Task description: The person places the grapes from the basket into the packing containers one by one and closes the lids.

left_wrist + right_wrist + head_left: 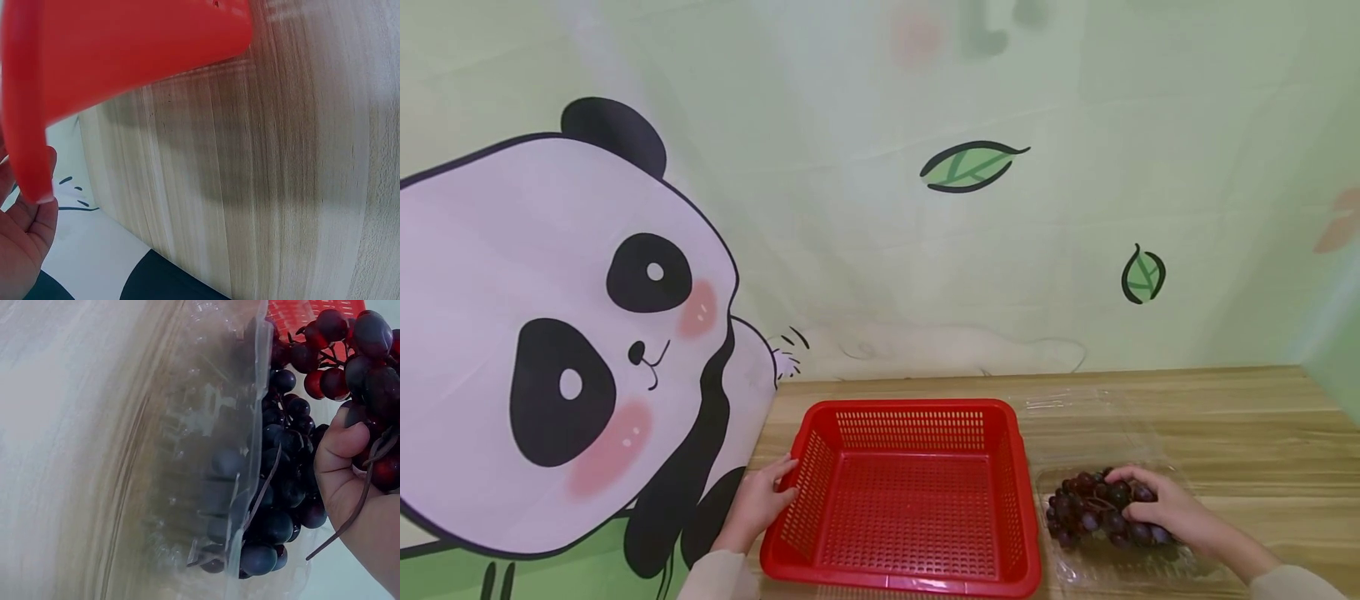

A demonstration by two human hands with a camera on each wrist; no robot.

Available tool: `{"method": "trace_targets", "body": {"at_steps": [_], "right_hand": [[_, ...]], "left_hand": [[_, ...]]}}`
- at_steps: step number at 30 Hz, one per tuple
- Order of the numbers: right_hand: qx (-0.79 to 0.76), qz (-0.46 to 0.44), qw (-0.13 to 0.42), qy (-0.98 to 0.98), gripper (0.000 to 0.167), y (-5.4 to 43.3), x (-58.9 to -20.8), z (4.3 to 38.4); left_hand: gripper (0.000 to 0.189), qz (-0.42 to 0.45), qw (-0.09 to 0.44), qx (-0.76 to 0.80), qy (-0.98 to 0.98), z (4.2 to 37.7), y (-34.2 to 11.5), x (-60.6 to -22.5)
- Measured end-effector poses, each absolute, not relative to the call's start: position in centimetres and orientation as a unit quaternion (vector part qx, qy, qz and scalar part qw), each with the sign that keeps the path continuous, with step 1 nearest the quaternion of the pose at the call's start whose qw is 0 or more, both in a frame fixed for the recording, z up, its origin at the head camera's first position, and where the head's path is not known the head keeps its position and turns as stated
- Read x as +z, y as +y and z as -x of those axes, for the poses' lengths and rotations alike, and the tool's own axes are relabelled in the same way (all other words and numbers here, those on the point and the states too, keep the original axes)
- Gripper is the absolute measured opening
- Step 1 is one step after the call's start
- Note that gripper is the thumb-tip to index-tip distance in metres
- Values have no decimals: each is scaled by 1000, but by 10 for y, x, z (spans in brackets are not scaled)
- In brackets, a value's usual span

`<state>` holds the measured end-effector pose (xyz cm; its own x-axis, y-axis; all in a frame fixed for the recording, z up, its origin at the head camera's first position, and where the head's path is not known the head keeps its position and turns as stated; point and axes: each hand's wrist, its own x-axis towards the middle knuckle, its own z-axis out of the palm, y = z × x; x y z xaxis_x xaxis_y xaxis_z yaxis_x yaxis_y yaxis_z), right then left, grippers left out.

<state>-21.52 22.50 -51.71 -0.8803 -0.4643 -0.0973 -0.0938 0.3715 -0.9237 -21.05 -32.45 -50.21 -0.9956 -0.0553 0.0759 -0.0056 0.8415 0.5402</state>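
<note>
A red plastic basket (910, 517) with slotted sides and a meshed bottom stands on the table, and no contents show in it. My left hand (758, 502) grips its left rim, thumb and fingers over the edge; the left wrist view shows the fingers curled by the rim (28, 125). To the basket's right, my right hand (1168, 508) holds a bunch of dark red grapes (375, 381) between thumb and fingers, a stem hanging below. Beneath it, more dark grapes (287, 469) lie in a clear plastic box (206, 425).
The box's clear lid (1082, 425) lies opened toward the back, behind the grapes. A wood-grain table (1255, 450) carries everything. Behind rises a pale green backdrop (865, 233) with a cartoon panda (587, 317) at left.
</note>
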Motion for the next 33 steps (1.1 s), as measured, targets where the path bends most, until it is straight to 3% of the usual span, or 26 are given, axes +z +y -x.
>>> {"method": "trace_targets", "body": {"at_steps": [17,33], "right_hand": [[-508,182,159,827,44,236,-525,210],[-462,198,97,859,43,237,-527,199]], "left_hand": [[43,-26,36,-284,-958,210,-323,-501],[43,-19,43,-280,-959,210,-324,-502]]}}
